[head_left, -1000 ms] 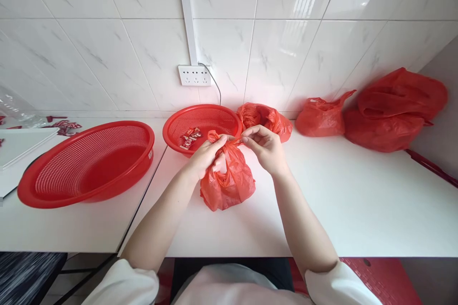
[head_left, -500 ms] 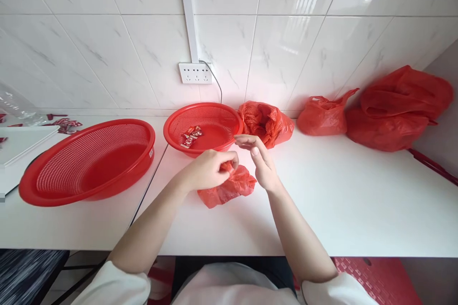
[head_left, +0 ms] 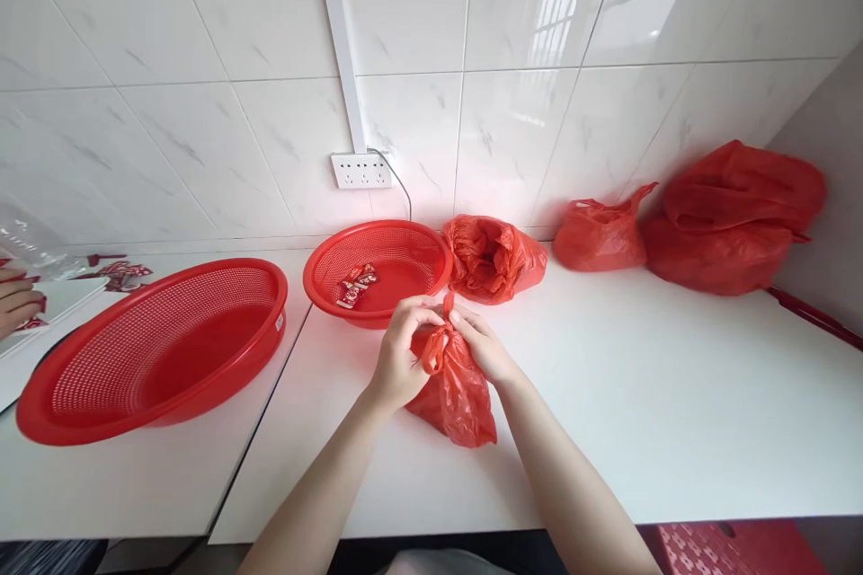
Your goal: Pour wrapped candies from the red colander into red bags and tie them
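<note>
A small red plastic bag rests on the white table in front of me, its neck gathered and twisted, with a loop of film sticking out. My left hand is closed on the left side of the bag's neck, fingers bent around the film. From the other side, my right hand pinches the top of the neck, thumb near a short upright end. What the bag contains cannot be seen. Just behind my hands stands a round red plastic basket with several small red-and-white wrapped packets inside.
A larger red basket stands at left. An open red bag touches the small basket; a tied bag and a big red bag lie right. Another person's hand is at far left, near a white tray. A socket strip is on the wall.
The bag's loose top has been drawn into a twisted neck. My right hand, earlier open beside the bag, now grips it. Another person's hand has appeared at far left. The view has shifted.
</note>
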Available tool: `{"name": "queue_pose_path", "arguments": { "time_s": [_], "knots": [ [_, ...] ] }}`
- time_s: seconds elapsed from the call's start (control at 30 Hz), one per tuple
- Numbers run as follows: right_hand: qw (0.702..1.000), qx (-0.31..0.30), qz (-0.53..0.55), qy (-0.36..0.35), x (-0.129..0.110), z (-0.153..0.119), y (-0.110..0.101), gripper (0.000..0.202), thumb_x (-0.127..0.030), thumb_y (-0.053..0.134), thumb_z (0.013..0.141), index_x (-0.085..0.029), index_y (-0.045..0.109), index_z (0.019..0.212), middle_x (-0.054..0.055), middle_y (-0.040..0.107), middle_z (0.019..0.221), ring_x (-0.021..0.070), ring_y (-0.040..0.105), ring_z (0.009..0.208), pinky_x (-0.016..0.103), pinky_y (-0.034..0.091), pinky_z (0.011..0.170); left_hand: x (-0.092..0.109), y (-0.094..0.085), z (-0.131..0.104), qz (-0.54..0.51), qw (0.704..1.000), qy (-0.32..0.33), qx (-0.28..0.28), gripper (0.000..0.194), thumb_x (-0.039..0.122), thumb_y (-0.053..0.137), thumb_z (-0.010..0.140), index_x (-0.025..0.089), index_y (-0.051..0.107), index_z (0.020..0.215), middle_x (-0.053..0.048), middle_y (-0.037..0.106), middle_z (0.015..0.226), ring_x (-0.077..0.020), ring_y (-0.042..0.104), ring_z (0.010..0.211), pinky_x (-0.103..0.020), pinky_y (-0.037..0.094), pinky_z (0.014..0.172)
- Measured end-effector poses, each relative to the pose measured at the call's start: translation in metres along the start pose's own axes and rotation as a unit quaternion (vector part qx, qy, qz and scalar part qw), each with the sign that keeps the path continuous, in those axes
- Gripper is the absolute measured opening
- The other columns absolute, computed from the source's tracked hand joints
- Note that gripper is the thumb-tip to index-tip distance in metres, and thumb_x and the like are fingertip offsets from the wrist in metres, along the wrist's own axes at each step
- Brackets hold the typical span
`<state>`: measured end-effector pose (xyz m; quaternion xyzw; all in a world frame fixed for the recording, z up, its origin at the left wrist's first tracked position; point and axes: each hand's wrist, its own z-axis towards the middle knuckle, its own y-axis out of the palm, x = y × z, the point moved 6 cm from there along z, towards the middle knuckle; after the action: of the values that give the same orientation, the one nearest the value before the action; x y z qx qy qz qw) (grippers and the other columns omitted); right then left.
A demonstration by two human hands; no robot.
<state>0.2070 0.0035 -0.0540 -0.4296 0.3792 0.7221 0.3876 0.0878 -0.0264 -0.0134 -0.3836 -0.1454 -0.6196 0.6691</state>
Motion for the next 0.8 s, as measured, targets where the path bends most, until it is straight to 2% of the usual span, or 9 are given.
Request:
{"name": "queue_pose_path", "arguments": {
  "time_s": [0.1, 0.2, 0.3, 0.37, 0.5, 0.6, 0.7, 0.8],
  "knots": [
    [0.996, 0.029, 0.079, -0.006, -0.003, -0.001, -0.004, 0.021, -0.041, 0.060, 0.086, -0.022, 0.070, 0.090, 0.003, 0.066, 0.104, 0.0196, 0.060, 0.095, 0.035, 0.044, 0.092, -0.002, 0.001, 0.004, -0.018, 1.000, -0.007, -0.018, 0.017, 0.013, 0.064, 0.081, 0.023, 0.065, 0.096, -0.008, 0.052, 0.116, -0.0220, 0.055, 0.113, -0.040, 0.047, 0.098],
    [0.987, 0.043, 0.154, 0.016, -0.008, 0.000, -0.005, 0.018, -0.038, 0.061, 0.086, -0.022, 0.070, 0.085, 0.003, 0.066, 0.099, 0.0174, 0.061, 0.086, 0.034, 0.047, 0.084, -0.001, 0.000, 0.010, -0.056, 0.998, -0.014, -0.036, 0.012, 0.019, 0.060, 0.086, 0.024, 0.070, 0.091, -0.008, 0.055, 0.113, -0.0216, 0.056, 0.112, -0.039, 0.047, 0.098],
    [0.979, 0.053, 0.193, 0.030, -0.018, 0.005, -0.009, 0.020, -0.038, 0.059, 0.087, -0.021, 0.067, 0.080, 0.003, 0.064, 0.096, 0.0161, 0.060, 0.084, 0.033, 0.047, 0.083, -0.001, -0.005, 0.015, -0.103, 0.993, -0.042, -0.029, 0.024, 0.027, 0.049, 0.093, 0.021, 0.070, 0.084, -0.009, 0.057, 0.117, -0.0222, 0.055, 0.114, -0.041, 0.045, 0.100],
    [0.974, 0.105, 0.198, 0.024, -0.025, 0.007, -0.025, 0.024, -0.039, 0.059, 0.087, -0.020, 0.063, 0.072, 0.002, 0.063, 0.092, 0.0158, 0.059, 0.087, 0.032, 0.047, 0.086, -0.002, -0.013, 0.015, -0.109, 0.992, -0.067, -0.005, 0.032, 0.031, 0.043, 0.095, 0.019, 0.067, 0.076, -0.010, 0.058, 0.120, -0.0230, 0.053, 0.117, -0.043, 0.040, 0.104],
    [0.946, 0.249, 0.206, -0.012, -0.030, -0.003, -0.074, 0.033, -0.040, 0.062, 0.083, -0.021, 0.050, 0.060, 0.001, 0.057, 0.077, 0.0159, 0.059, 0.085, 0.033, 0.049, 0.088, -0.011, -0.035, 0.005, -0.106, 0.984, -0.127, 0.066, 0.037, 0.037, 0.043, 0.094, 0.018, 0.057, 0.065, -0.009, 0.058, 0.126, -0.0235, 0.047, 0.124, -0.042, 0.036, 0.107],
    [0.932, 0.304, 0.187, -0.057, -0.032, -0.016, -0.096, 0.033, -0.039, 0.060, 0.085, -0.021, 0.046, 0.062, -0.001, 0.052, 0.072, 0.0132, 0.057, 0.074, 0.031, 0.051, 0.082, -0.021, -0.040, -0.006, -0.113, 0.977, -0.164, 0.077, 0.037, 0.039, 0.047, 0.093, 0.018, 0.055, 0.064, -0.009, 0.059, 0.123, -0.0235, 0.045, 0.126, -0.041, 0.033, 0.110],
    [0.936, 0.307, 0.142, -0.099, -0.035, -0.025, -0.101, 0.032, -0.040, 0.055, 0.088, -0.021, 0.045, 0.064, -0.002, 0.048, 0.069, 0.0103, 0.050, 0.060, 0.027, 0.050, 0.066, -0.033, -0.037, -0.013, -0.146, 0.964, -0.201, 0.096, 0.035, 0.040, 0.046, 0.093, 0.018, 0.057, 0.067, -0.009, 0.061, 0.121, -0.0243, 0.048, 0.124, -0.042, 0.034, 0.108],
    [0.964, 0.253, 0.067, -0.044, -0.032, -0.025, -0.098, 0.032, -0.043, 0.049, 0.090, -0.021, 0.051, 0.067, -0.001, 0.056, 0.071, 0.0112, 0.051, 0.057, 0.029, 0.049, 0.063, -0.039, -0.029, -0.013, -0.147, 0.963, -0.217, 0.070, 0.034, 0.040, 0.048, 0.092, 0.017, 0.064, 0.073, -0.010, 0.060, 0.125, -0.0258, 0.049, 0.123, -0.040, 0.034, 0.106]
  ]
}}
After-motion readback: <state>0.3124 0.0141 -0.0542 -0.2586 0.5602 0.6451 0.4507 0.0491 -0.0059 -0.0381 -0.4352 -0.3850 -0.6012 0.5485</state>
